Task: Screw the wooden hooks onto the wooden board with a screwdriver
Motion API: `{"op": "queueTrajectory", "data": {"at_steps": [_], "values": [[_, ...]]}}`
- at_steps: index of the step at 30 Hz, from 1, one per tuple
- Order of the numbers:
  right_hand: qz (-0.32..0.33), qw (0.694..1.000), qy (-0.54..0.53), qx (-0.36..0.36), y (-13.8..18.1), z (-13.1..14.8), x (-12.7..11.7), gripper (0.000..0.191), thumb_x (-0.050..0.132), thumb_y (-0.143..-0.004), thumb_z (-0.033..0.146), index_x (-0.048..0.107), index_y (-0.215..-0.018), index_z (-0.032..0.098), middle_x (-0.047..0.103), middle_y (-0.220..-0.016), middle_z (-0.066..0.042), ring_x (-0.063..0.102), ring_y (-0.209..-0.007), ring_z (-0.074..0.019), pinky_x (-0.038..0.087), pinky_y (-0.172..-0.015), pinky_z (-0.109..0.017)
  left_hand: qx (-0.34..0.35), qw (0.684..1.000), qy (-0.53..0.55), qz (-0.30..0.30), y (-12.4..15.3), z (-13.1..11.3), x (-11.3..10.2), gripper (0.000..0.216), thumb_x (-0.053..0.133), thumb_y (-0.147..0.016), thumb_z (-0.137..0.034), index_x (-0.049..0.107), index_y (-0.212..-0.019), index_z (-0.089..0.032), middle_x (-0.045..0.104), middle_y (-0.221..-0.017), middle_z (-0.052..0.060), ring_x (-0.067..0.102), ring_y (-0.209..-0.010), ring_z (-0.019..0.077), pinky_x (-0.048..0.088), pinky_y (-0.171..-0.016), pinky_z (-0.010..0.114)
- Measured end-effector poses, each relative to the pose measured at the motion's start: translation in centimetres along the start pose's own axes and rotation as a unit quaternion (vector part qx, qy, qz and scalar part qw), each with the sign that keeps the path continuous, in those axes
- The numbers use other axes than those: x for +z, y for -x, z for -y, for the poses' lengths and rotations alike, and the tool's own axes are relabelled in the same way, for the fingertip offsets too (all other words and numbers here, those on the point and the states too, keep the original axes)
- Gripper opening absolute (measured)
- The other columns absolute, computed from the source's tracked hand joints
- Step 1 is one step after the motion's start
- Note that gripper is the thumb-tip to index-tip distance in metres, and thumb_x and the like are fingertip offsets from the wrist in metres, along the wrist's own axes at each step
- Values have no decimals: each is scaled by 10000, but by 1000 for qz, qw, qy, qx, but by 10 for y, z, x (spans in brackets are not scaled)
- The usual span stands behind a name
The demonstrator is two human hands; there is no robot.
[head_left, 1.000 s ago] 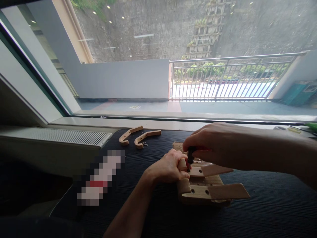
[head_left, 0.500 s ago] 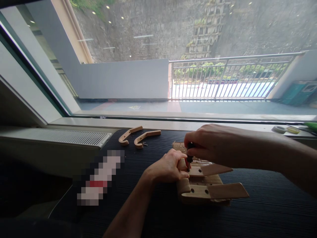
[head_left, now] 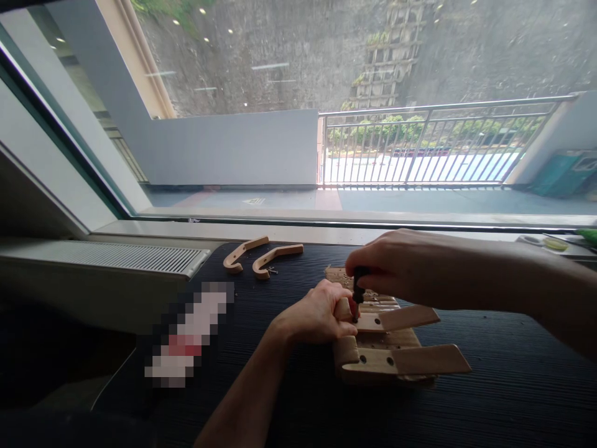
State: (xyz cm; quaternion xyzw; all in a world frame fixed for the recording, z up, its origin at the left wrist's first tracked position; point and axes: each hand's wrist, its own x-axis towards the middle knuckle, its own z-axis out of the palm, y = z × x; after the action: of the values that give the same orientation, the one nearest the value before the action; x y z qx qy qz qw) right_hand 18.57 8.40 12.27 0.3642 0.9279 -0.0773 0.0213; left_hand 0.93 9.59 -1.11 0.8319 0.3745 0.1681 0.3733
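Note:
My right hand [head_left: 392, 264] is closed around the dark handle of a screwdriver [head_left: 359, 291]. It points down into a hole in a wooden hook [head_left: 408, 318], near its curled end. With fingers and thumb, my left hand [head_left: 317, 314] pinches that curled end and steadies it. Under the hook lies a wooden board [head_left: 408, 338], partly covered by my hands. A second wooden hook [head_left: 431, 361] with two dark holes rests along the near side of the board. Whether a screw sits under the screwdriver tip is too small to tell.
Two loose wooden hooks [head_left: 245, 250] lie at the back left of the black table [head_left: 289, 280], with small screws [head_left: 273, 270] beside them. A pixelated item [head_left: 196, 330] lies left. Behind run a windowsill [head_left: 261, 232] and a white vent [head_left: 140, 258]; small items stand on the sill at right.
My right hand and forearm have risen slightly, and more of the screwdriver shows beneath the fingers. My left hand stays in place on the hook.

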Motion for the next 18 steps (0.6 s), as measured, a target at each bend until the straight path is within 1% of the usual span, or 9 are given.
{"op": "queueTrajectory", "data": {"at_steps": [4,9,11,13,16,18], "values": [[1,1000,0,7,-1,1,1,236,434,-887,275,578,-714,202,554,-610,34,414,-516,-90,262,-484,-228,1,1000,6,-4,0,-1,0,210,700,-664,-265,661,-850,-176,608,-933,27,547,-887,183,456,-777,257],[-4,1000,11,28,-3,6,4,277,420,-902,321,605,-741,193,569,-634,14,433,-539,-101,269,-500,-240,4,1000,16,4,-1,-3,1,204,681,-687,-258,629,-864,-172,614,-839,3,550,-801,150,445,-709,233],[0,999,23,34,-3,8,4,288,423,-902,336,603,-728,193,568,-628,10,439,-537,-106,264,-499,-242,-2,1000,13,-2,0,-3,1,225,695,-676,-270,624,-866,-173,610,-824,-4,546,-796,147,440,-698,229],[4,999,33,33,-2,11,1,259,447,-887,343,604,-735,203,565,-617,15,431,-521,-107,248,-487,-240,-18,1000,13,-4,0,-4,1,232,700,-666,-275,622,-857,-168,607,-817,-7,547,-785,144,438,-681,225],[5,1000,19,14,1,11,-4,171,476,-852,281,622,-776,235,583,-639,27,437,-522,-105,230,-476,-234,-24,1000,19,-2,2,-6,-1,234,696,-664,-265,623,-864,-169,610,-849,-7,551,-784,140,443,-688,225],[5,1000,1,3,2,9,-4,169,470,-840,234,622,-767,240,594,-654,31,447,-536,-102,234,-478,-231,-15,1000,16,1,2,-6,-2,222,700,-661,-263,631,-852,-173,611,-875,-4,551,-803,147,449,-717,232]]}}
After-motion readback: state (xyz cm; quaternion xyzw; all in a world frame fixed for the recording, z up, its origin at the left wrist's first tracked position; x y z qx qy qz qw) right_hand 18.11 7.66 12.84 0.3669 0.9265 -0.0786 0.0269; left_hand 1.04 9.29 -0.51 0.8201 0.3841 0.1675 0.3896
